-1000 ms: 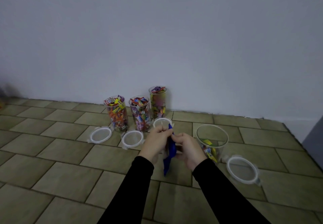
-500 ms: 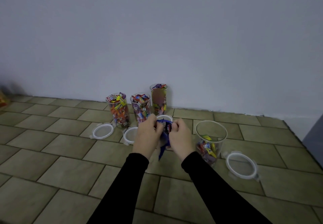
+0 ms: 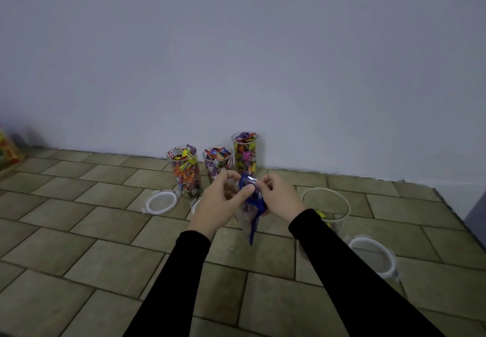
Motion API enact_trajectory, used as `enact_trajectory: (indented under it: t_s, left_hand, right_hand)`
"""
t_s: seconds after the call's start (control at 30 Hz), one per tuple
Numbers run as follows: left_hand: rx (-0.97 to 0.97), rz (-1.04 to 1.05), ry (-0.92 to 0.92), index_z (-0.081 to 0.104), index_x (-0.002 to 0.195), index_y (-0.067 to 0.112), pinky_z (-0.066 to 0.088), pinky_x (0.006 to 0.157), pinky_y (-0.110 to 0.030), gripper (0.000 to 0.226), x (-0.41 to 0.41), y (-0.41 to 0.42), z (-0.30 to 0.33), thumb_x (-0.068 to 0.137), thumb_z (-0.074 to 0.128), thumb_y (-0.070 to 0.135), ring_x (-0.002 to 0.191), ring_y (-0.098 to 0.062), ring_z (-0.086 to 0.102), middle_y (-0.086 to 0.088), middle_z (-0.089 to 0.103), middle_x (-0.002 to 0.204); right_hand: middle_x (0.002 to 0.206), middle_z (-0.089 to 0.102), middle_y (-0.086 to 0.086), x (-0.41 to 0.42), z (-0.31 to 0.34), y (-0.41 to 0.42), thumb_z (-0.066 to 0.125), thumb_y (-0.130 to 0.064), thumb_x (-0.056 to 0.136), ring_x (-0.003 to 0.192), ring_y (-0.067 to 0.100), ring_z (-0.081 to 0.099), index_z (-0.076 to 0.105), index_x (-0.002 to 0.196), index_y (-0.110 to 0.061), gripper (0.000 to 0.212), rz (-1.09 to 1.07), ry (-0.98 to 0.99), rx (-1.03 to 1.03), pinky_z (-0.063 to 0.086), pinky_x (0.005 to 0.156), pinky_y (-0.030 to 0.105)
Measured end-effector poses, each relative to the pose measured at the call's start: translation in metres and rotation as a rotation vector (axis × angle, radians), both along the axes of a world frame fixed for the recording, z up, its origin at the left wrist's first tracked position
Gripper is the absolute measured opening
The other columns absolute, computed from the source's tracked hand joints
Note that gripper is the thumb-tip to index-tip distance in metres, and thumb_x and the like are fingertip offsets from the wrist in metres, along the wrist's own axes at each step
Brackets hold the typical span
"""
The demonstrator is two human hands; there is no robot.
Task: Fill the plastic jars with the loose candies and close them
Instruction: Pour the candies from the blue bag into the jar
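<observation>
Both hands, left [image 3: 219, 205] and right [image 3: 280, 197], pinch the bag [image 3: 249, 213] top at centre frame; its long axis hangs downward, the open jar [image 3: 326, 205] lying nearer the right.

The left hand [image 3: 219, 202] covers most of a small white lid [image 3: 195, 206] on the floor, leaving only a sliver. The right sleeve [image 3: 349, 265] hides the lower part of the wide clear jar [image 3: 326, 205], so its candies barely show. The contents of the blue bag [image 3: 251, 213] are blurred beyond telling. A bright packet [image 3: 8, 150] is cut off by the left edge. Print on the wrappers in the 3 tall jars [image 3: 218, 165] is too small to read.
</observation>
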State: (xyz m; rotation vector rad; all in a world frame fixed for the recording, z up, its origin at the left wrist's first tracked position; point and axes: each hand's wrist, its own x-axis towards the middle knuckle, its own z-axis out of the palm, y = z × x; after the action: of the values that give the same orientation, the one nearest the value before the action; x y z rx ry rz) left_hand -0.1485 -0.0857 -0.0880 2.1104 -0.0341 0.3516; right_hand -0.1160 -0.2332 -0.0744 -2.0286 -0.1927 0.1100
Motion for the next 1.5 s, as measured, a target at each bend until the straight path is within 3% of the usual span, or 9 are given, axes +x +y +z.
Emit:
enact_trajectory:
  t_s: [0.17, 0.27, 0.4, 0.53, 0.77, 0.93, 1.1, 1.37, 1.5]
  left_hand:
    - [-0.011, -0.188, 0.009, 0.03, 0.147, 0.032, 0.036, 0.104, -0.023, 0.112, 0.005, -0.004, -0.009, 0.054, 0.087, 0.056, 0.127, -0.004, 0.042, 0.014, 0.043, 0.14]
    - [-0.053, -0.137, -0.014, 0.031, 0.143, 0.035, 0.037, 0.104, -0.026, 0.105, 0.013, -0.011, -0.008, 0.056, 0.089, 0.048, 0.125, -0.005, 0.045, 0.015, 0.047, 0.134]
    - [-0.087, -0.076, -0.114, 0.05, 0.126, 0.03, 0.053, 0.095, -0.034, 0.071, 0.019, -0.011, -0.014, 0.064, 0.083, 0.037, 0.111, -0.009, 0.058, 0.007, 0.058, 0.121]
    - [-0.065, -0.059, -0.165, 0.054, 0.118, 0.025, 0.053, 0.088, -0.023, 0.052, 0.02, -0.019, -0.011, 0.074, 0.079, 0.016, 0.106, -0.008, 0.059, 0.009, 0.06, 0.114]
    - [-0.165, 0.021, -0.127, 0.047, 0.13, 0.015, 0.046, 0.077, -0.004, 0.069, 0.028, -0.041, -0.011, 0.071, 0.083, 0.019, 0.105, -0.004, 0.054, 0.005, 0.053, 0.121]
    - [-0.135, 0.083, -0.095, 0.047, 0.133, 0.011, 0.041, 0.081, -0.018, 0.066, 0.035, -0.053, -0.009, 0.074, 0.075, 0.017, 0.107, -0.011, 0.054, -0.002, 0.057, 0.124]
    - [-0.172, 0.074, -0.064, 0.047, 0.134, 0.014, 0.042, 0.084, -0.019, 0.076, 0.034, -0.055, -0.018, 0.069, 0.083, 0.028, 0.108, -0.008, 0.051, 0.002, 0.051, 0.127]
    - [-0.43, 0.051, 0.202, 0.018, 0.15, 0.025, 0.037, 0.11, -0.039, 0.13, 0.03, -0.047, -0.072, 0.046, 0.093, 0.051, 0.133, -0.015, 0.039, 0.001, 0.036, 0.149]
    - [-0.841, 0.001, 0.437, 0.033, 0.142, 0.016, 0.056, 0.087, -0.042, 0.104, 0.035, -0.06, -0.077, 0.06, 0.09, 0.041, 0.101, -0.024, 0.068, -0.007, 0.066, 0.12]
  right_hand:
    - [0.083, 0.062, 0.0, 0.009, 0.015, -0.006, 0.051, -0.031, 0.097, 0.069, 0.013, 0.06, 0.048, 0.08, -0.025, 0.018, 0.087, -0.081, -0.089, 0.048, 0.057, 0.024]
    - [0.078, 0.06, -0.004, 0.01, 0.02, -0.008, 0.051, -0.03, 0.097, 0.064, 0.006, 0.054, 0.048, 0.079, -0.025, 0.019, 0.119, -0.123, -0.171, 0.038, 0.052, 0.016]
    - [0.073, 0.062, 0.002, 0.013, 0.021, -0.016, 0.052, -0.024, 0.097, 0.061, 0.014, 0.057, 0.05, 0.081, -0.019, 0.017, 0.072, -0.106, -0.089, 0.049, 0.06, 0.026]
    - [0.08, 0.065, 0.006, 0.018, 0.023, -0.02, 0.052, -0.023, 0.097, 0.068, 0.019, 0.062, 0.051, 0.084, -0.015, 0.014, 0.022, -0.156, -0.118, 0.048, 0.062, 0.026]
    - [0.087, 0.052, -0.009, 0.017, 0.035, -0.021, 0.061, -0.037, 0.089, 0.08, 0.01, 0.052, 0.065, 0.089, -0.022, 0.015, 0.161, -0.363, -0.334, 0.039, 0.065, 0.018]
    - [0.098, 0.068, -0.005, 0.02, 0.04, -0.02, 0.064, -0.031, 0.088, 0.093, 0.015, 0.059, 0.075, 0.095, -0.018, 0.019, 0.29, -0.262, -0.561, 0.046, 0.084, 0.028]
    - [0.097, 0.069, 0.004, 0.028, 0.045, -0.021, 0.064, -0.023, 0.089, 0.086, 0.015, 0.056, 0.074, 0.095, -0.011, 0.017, 0.392, -0.25, -0.722, 0.041, 0.076, 0.026]
    - [0.093, 0.067, 0.004, 0.043, 0.034, -0.042, 0.058, -0.02, 0.094, 0.083, 0.014, 0.057, 0.068, 0.09, -0.003, 0.021, 0.128, -0.285, -0.412, 0.039, 0.073, 0.022]
    - [0.086, 0.061, 0.001, 0.045, 0.036, -0.046, 0.054, -0.016, 0.095, 0.078, 0.012, 0.052, 0.067, 0.09, -0.003, 0.019, 0.046, -0.323, -0.294, 0.036, 0.061, 0.011]
